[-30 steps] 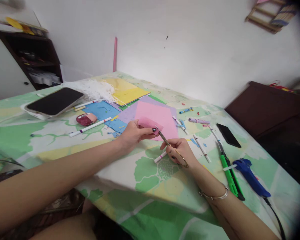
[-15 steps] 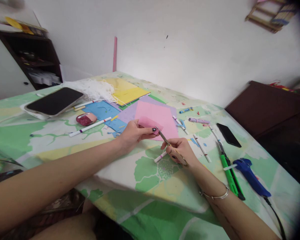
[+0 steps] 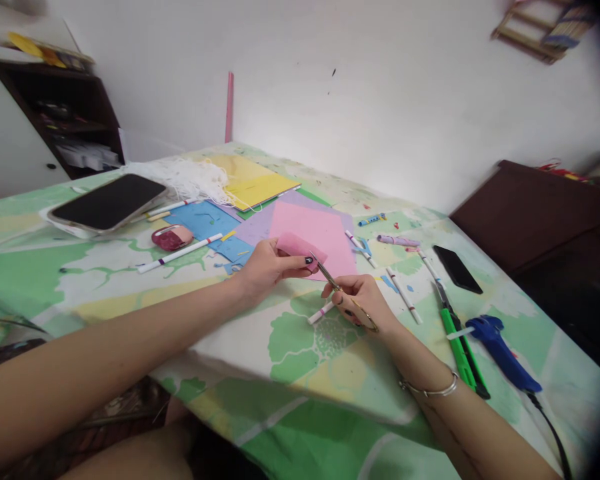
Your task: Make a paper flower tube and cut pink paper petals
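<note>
Pink piece (image 3: 295, 245), curled, was up off the surface (image 3: 220, 340), pinched near its right end by the left hand (image 3: 263, 270); gripping so close to the edge probably stiffened it there. Scissors (image 3: 327, 272) met that edge, tips beside the thumb; whether they were biting, could not tell. Right hand (image 3: 364, 303) grasped the scissors by their rings, blades angled away from the body, a comfortable line from that side, I judged. Behind, a pink sheet (image 3: 325, 230) lay over a purple sheet (image 3: 253, 229), perhaps stacked to keep flat stock within reach. A pen (image 3: 320, 315) lay beside the right hand. Farther right: cutter (image 3: 463, 367), blade out, pointing away; glue gun (image 3: 505, 360), nozzle across the cutter, cord (image 3: 550, 427) trailing to the near side, likely to keep it off the papers.
</note>
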The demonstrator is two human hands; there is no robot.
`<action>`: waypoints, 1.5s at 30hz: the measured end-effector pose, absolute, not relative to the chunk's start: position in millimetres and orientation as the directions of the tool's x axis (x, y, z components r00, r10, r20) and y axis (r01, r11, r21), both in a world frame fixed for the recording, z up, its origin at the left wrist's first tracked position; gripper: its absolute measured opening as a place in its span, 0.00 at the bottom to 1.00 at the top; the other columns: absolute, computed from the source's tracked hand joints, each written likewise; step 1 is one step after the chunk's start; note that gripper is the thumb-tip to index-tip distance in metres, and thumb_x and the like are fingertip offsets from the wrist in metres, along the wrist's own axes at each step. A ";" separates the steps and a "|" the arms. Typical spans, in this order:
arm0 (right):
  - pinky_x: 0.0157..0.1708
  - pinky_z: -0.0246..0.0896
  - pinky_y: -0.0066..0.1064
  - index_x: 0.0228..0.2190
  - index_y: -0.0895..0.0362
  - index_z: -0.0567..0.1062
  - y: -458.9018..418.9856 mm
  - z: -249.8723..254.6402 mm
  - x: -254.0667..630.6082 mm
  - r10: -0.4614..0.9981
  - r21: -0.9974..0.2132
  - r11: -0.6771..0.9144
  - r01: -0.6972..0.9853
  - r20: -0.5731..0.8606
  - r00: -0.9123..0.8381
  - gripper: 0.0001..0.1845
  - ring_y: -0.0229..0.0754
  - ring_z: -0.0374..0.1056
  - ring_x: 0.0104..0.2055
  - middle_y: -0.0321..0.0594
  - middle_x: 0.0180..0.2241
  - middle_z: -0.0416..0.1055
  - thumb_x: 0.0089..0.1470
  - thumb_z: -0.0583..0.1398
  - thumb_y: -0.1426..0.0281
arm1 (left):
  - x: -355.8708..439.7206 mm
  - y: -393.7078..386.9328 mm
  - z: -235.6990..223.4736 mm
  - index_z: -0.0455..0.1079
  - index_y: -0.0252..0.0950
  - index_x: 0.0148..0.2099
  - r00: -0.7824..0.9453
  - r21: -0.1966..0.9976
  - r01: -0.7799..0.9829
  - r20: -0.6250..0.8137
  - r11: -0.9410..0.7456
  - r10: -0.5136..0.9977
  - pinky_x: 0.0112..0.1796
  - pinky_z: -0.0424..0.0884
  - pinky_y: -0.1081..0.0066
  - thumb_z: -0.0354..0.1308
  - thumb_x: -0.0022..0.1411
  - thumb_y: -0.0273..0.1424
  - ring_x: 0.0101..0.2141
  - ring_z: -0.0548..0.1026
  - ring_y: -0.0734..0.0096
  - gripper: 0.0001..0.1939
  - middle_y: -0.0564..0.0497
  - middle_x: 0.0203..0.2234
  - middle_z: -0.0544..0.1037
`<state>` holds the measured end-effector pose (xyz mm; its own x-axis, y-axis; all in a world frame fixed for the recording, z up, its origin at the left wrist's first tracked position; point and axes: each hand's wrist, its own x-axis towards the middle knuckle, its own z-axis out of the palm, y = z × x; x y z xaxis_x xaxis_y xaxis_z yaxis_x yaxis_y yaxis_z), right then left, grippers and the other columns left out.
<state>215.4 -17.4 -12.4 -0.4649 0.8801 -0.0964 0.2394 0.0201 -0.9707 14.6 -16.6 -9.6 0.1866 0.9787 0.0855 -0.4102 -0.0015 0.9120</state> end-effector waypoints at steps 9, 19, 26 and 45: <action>0.11 0.36 0.22 0.24 0.62 0.74 -17.3 -11.0 215.5 0.875 -0.968 0.024 0.251 -0.101 -0.473 0.16 0.26 0.44 0.11 0.28 0.12 0.57 0.40 0.65 0.60 | 14.7 -15.5 -10.0 0.76 0.27 0.35 0.197 0.916 -0.401 0.088 -0.002 0.976 0.36 0.75 0.70 0.67 0.47 0.25 0.31 0.78 0.68 0.11 0.44 0.29 0.80; 0.11 0.37 0.22 0.24 0.62 0.75 -17.1 -8.4 217.0 0.878 -0.957 0.020 0.289 -0.121 -0.463 0.19 0.26 0.44 0.11 0.27 0.10 0.55 0.39 0.66 0.58 | 13.3 -15.4 -9.5 0.76 0.29 0.36 0.221 0.922 -0.387 0.101 -0.008 0.970 0.39 0.74 0.66 0.68 0.47 0.27 0.32 0.78 0.66 0.12 0.44 0.31 0.80; 0.11 0.37 0.22 0.24 0.62 0.75 -15.9 -8.0 219.1 0.879 -0.949 0.041 0.313 -0.114 -0.462 0.18 0.26 0.44 0.12 0.27 0.11 0.54 0.40 0.66 0.58 | 12.5 -14.9 -7.0 0.76 0.28 0.34 0.193 0.926 -0.378 0.068 0.010 0.979 0.39 0.74 0.66 0.68 0.48 0.28 0.32 0.78 0.66 0.11 0.42 0.32 0.80; 0.12 0.36 0.23 0.24 0.62 0.74 -17.0 -4.8 217.7 0.870 -0.959 0.030 0.283 -0.114 -0.480 0.21 0.26 0.44 0.12 0.26 0.10 0.53 0.37 0.67 0.56 | 12.6 -13.3 -8.9 0.75 0.30 0.34 0.174 0.925 -0.379 0.092 -0.019 0.980 0.38 0.74 0.65 0.64 0.52 0.31 0.32 0.79 0.64 0.09 0.43 0.30 0.81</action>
